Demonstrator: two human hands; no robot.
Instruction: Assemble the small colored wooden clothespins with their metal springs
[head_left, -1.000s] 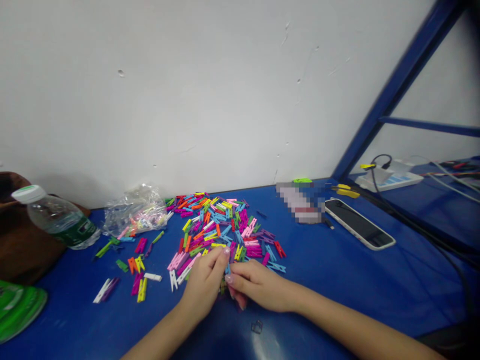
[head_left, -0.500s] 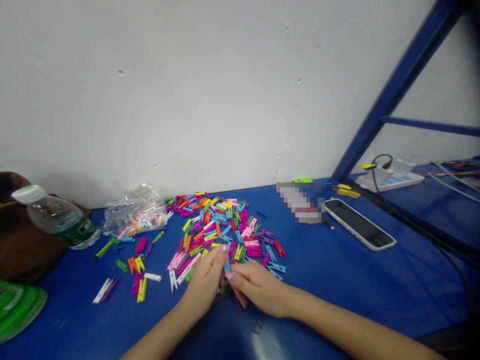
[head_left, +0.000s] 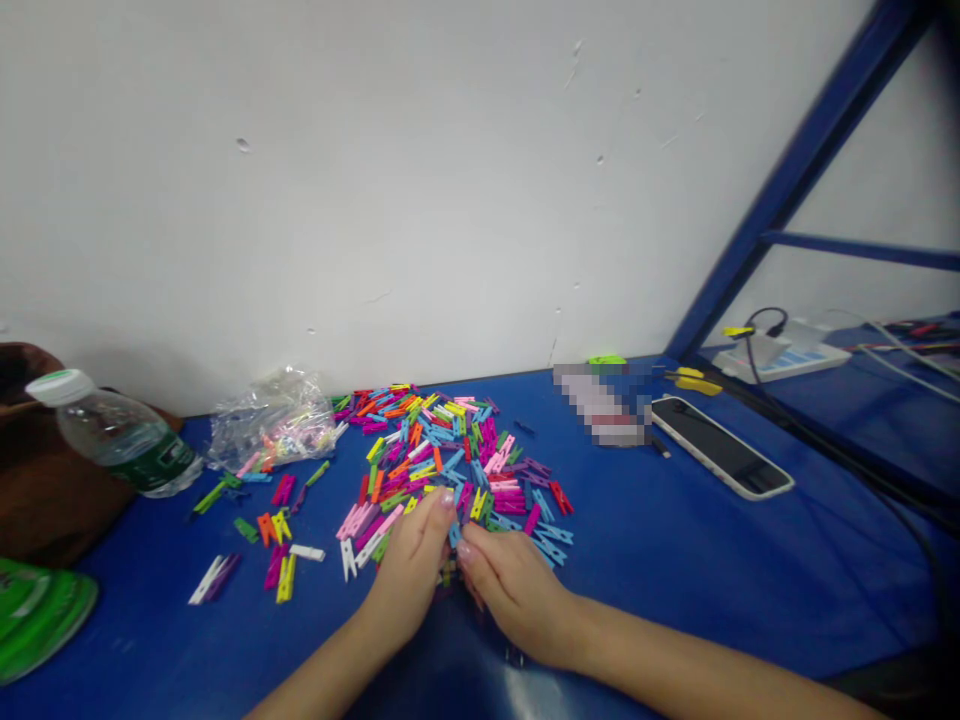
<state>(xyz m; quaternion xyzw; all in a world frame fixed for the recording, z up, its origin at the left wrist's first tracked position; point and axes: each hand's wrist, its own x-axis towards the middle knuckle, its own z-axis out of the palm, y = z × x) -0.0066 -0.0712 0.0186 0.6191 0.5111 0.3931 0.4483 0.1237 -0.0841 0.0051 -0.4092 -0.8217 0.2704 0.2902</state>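
A light-blue clothespin [head_left: 454, 535] shows between my two hands, low in front of the pile. My left hand [head_left: 412, 550] is closed on it, the thumb pressed near its upper end. From the other side my right hand [head_left: 517, 580] is closed too, thumb tip against the blue piece; its other fingers are mostly hidden. Just behind both hands spreads a pile of colourful clothespins [head_left: 420, 445]. A small metal spring [head_left: 514, 657] lies on the blue table [head_left: 675, 590], partly covered by my right hand.
Left of the pile are loose clothespins [head_left: 285, 578], a clear plastic bag [head_left: 262, 415] holding small pieces, a water bottle [head_left: 127, 440] and a green object [head_left: 41, 615]. A phone [head_left: 720, 447], a power strip [head_left: 787, 358] and black cables lie to the right. A wall rises behind.
My right hand has shifted slightly down and turned, now partly covering the metal spring. My left hand stays nearly in place, and the blue clothespin remains between both hands.
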